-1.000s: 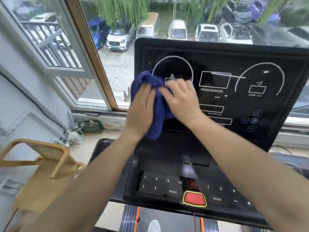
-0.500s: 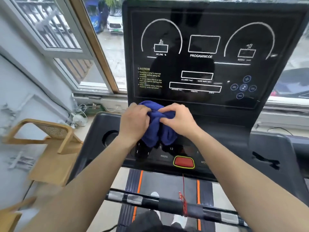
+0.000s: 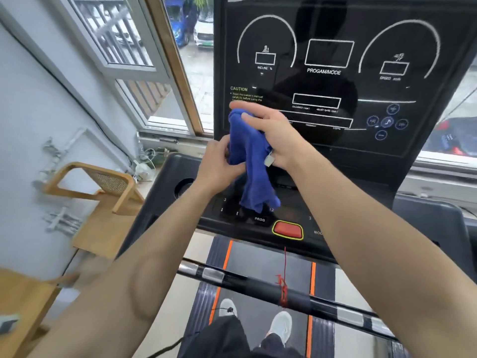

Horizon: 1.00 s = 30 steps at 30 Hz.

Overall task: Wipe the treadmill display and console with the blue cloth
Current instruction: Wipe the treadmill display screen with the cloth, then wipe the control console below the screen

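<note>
1. The display [image 3: 335, 73] stands at the far side, with the console [image 3: 260, 220] near, below it.
2. The blue cloth [image 3: 250, 161] hangs bunched above the console's left keys.
3. The left hand [image 3: 219, 164] pinches the cloth's side and the right hand [image 3: 276, 135] grips its top. They are probably regathering it; next it needs pressing flat to wipe.

My cloth [image 3: 251, 161] is plain deep blue. The display [image 3: 335, 81] is glossy black with white outlines and yellow CAUTION lettering. On the black console [image 3: 165, 192], the button [image 3: 287, 229] is red, ringed yellow. The belt [image 3: 258, 257] is dark grey with orange stripes. My shoes [image 3: 281, 328] are white, and the chair [image 3: 103, 223] is pale wood.
</note>
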Each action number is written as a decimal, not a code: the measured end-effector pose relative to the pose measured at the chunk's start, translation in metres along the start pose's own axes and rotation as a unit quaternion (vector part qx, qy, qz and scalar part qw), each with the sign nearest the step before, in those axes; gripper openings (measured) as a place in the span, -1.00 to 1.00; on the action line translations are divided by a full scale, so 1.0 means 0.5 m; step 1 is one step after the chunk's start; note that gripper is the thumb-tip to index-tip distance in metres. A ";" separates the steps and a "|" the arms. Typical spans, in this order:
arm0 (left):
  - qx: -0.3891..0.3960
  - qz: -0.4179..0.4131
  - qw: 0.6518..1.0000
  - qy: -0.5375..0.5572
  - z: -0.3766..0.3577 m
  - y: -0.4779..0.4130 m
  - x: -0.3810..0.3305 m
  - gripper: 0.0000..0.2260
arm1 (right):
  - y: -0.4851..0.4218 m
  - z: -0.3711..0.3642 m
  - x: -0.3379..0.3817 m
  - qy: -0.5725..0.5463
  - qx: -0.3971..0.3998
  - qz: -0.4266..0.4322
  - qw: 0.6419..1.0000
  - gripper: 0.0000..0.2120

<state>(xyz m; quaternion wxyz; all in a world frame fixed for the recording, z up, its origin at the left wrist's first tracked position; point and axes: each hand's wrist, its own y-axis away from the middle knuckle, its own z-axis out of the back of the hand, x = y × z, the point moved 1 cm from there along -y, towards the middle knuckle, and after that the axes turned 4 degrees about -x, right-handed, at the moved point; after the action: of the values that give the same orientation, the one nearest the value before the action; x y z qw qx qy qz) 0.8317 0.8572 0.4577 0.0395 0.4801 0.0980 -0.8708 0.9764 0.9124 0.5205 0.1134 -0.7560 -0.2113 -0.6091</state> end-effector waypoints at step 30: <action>0.169 -0.229 0.875 -0.392 -0.020 0.215 0.299 -0.55 | 0.220 -0.048 -0.455 0.767 -0.016 0.017 0.641 -0.38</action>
<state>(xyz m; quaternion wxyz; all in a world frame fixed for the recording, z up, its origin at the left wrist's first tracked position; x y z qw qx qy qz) 0.7773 0.7580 0.3123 -0.2074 0.0625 0.0335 -0.9757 0.9675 0.7637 0.3149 0.2326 -0.0223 -0.0257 -0.9720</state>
